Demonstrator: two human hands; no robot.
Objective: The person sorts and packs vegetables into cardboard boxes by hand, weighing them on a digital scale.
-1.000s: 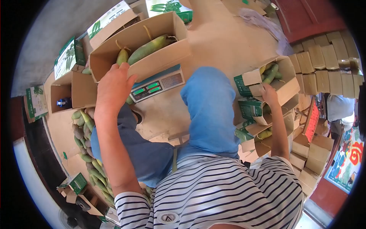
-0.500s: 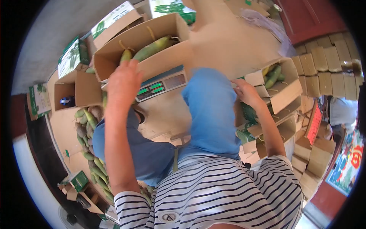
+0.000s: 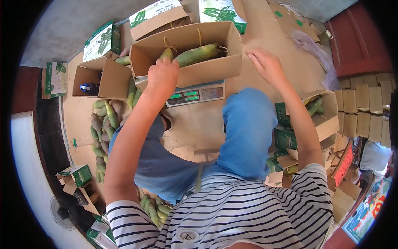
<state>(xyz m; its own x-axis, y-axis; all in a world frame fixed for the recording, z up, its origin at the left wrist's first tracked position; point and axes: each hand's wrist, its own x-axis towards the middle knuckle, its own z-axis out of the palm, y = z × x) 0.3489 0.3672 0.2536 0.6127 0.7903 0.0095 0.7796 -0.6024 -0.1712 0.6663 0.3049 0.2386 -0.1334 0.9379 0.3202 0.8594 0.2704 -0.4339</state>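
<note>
An open cardboard box sits on a digital scale with green displays. Inside it lie a large green radish and a second one, at the left end. My left hand reaches over the near left rim, its fingers closed at the lower end of the second radish; whether they grip it is hidden. My right hand is raised just right of the box, apart from it, with thumb and fingers drawn together and nothing seen between them.
Piled radishes lie on the left. A smaller open box and printed cartons stand behind them. At the right are a box with radishes, stacked cartons and a purple plastic bag. A fan is at lower left.
The view has turned, shifting the scene rightward. My right hand has left the box of radishes at the right and come near the box on the scale. My left hand stays by that box's left end.
</note>
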